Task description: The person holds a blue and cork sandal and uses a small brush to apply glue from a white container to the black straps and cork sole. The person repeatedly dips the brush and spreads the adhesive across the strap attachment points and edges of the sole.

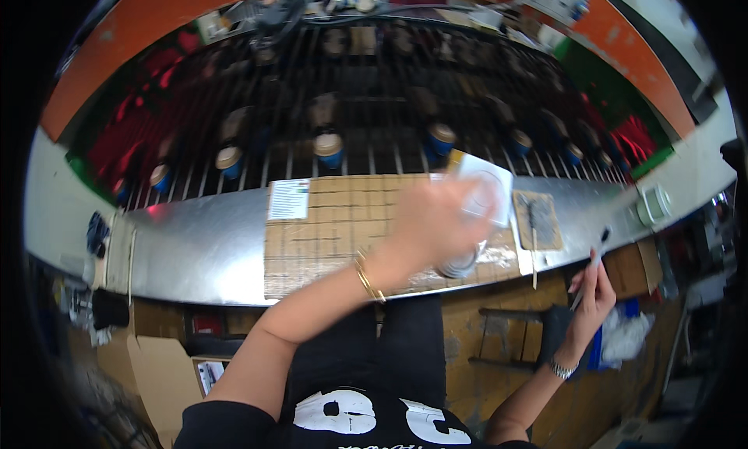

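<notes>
Over cardboard [331, 242], L hand [444, 219] blurred — R [594, 289] pinching stick [598, 253].

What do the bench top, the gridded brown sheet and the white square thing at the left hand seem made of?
Bench top: probably steel, satin grey with smeared reflections.
Gridded brown sheet: likely cardboard, tan, its glossy, crinkled glare suggesting clear film or tape.
White square thing at the left hand: smooth-looking, perhaps plastic or coated card; blur leaves it open.
</notes>
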The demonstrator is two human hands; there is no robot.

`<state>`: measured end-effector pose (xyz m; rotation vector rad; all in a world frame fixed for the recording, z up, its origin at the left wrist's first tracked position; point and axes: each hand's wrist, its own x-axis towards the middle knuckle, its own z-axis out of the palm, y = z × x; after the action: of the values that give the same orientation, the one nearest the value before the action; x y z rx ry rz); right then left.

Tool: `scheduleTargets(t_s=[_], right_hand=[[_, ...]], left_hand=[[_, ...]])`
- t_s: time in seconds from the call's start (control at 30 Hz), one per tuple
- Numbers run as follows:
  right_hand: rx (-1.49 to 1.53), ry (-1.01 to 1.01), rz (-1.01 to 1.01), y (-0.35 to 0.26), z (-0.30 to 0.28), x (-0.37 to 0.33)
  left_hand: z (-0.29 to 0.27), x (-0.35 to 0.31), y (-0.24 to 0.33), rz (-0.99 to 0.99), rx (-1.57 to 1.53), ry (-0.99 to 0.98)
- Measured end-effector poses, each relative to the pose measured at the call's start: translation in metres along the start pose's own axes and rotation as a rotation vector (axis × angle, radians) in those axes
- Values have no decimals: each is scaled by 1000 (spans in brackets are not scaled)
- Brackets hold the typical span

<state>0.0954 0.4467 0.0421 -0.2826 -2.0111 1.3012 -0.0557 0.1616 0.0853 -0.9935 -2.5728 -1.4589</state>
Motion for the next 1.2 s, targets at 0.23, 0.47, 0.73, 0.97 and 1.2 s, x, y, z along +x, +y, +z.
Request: scheduleTargets(t_s=[0.23,0.47,0.73,0.97,1.2], right_hand=[[25,-335,27,-9,69,-43],[-107,-273,8,-23,64,-40],[-537,-300,-397,3,97,-46],[-661,-316,-476,11,108,-44],[-695,-337,-419,10,107,-47]], left_hand=[[-78,46,-254,-769,687,225],[-149,48,-272,-652,-326,110],[-105,-96,-122,-421,-1502,112],[-35,-135,-56,-188,-1215,253],[-54,-147,-37,-37,-1004,383]])
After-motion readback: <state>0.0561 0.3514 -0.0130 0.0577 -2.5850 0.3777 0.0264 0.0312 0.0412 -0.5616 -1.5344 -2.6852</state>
